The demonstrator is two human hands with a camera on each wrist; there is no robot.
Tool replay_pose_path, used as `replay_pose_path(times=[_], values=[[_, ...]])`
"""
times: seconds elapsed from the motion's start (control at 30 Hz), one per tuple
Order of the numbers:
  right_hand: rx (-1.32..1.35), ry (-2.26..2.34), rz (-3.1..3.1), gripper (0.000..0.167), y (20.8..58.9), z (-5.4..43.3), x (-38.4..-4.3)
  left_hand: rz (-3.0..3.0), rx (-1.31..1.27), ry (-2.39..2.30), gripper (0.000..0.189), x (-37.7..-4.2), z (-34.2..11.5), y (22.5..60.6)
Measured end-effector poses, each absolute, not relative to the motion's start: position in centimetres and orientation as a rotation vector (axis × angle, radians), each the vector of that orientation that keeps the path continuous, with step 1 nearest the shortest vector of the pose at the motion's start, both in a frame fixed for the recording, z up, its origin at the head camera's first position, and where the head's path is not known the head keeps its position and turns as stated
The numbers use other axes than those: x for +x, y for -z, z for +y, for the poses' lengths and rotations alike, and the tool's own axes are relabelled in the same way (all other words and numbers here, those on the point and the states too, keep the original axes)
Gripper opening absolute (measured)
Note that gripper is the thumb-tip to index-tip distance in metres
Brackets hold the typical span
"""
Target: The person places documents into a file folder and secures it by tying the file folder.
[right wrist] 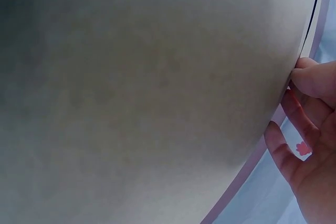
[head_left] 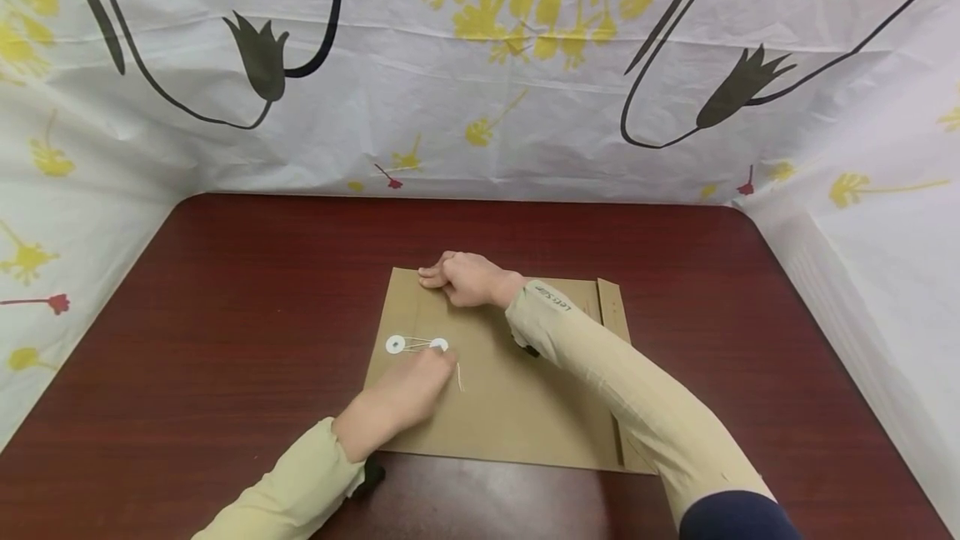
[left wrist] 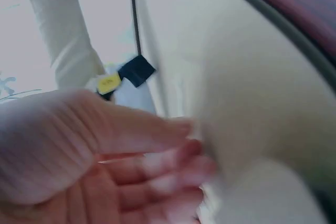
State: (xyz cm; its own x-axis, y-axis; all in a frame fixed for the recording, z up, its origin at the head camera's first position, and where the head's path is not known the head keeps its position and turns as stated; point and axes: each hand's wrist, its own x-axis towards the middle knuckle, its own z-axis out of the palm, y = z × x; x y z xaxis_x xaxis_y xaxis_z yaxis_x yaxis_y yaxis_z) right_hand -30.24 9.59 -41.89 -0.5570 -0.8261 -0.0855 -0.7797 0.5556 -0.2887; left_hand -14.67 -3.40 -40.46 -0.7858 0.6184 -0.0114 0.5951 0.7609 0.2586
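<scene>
A brown kraft paper envelope [head_left: 540, 382] lies flat on the table, a string wound between its two white round buttons [head_left: 395, 344]. My left hand [head_left: 401, 394] is over the envelope, its thumb and fingers pinching the string at the inner button. A loose tail of white string [head_left: 461, 377] hangs beside those fingers. In the left wrist view, the thumb [left wrist: 142, 129] and bent fingertips come together close to the envelope's surface. My right hand [head_left: 468, 277] rests on the far left part of the envelope, fingertips [right wrist: 275, 135] pressing on the paper near its edge.
The dark red wooden table [head_left: 262, 315] extends around the envelope. A white cloth [head_left: 450, 123] with flower prints hangs behind it and along both sides. On the envelope's right end there is a folded strip [head_left: 615, 315]. My right forearm crosses over the envelope.
</scene>
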Motion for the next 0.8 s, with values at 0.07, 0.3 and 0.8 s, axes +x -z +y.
replay_pose_path(times=[0.07,0.3,0.8], values=[[-1.337,0.327,2.579,0.039,41.9,9.6,-30.2,2.865,0.997,-0.412,0.024,-15.1,-3.3,40.7],[-1.342,0.319,2.566,0.040,42.1,9.7,-30.3,2.890,1.008,-0.433,0.024,-16.4,-2.9,41.6],[-1.336,0.330,2.568,0.040,42.1,9.7,-30.5,2.831,0.942,-0.354,0.011,-16.2,-3.9,41.2]])
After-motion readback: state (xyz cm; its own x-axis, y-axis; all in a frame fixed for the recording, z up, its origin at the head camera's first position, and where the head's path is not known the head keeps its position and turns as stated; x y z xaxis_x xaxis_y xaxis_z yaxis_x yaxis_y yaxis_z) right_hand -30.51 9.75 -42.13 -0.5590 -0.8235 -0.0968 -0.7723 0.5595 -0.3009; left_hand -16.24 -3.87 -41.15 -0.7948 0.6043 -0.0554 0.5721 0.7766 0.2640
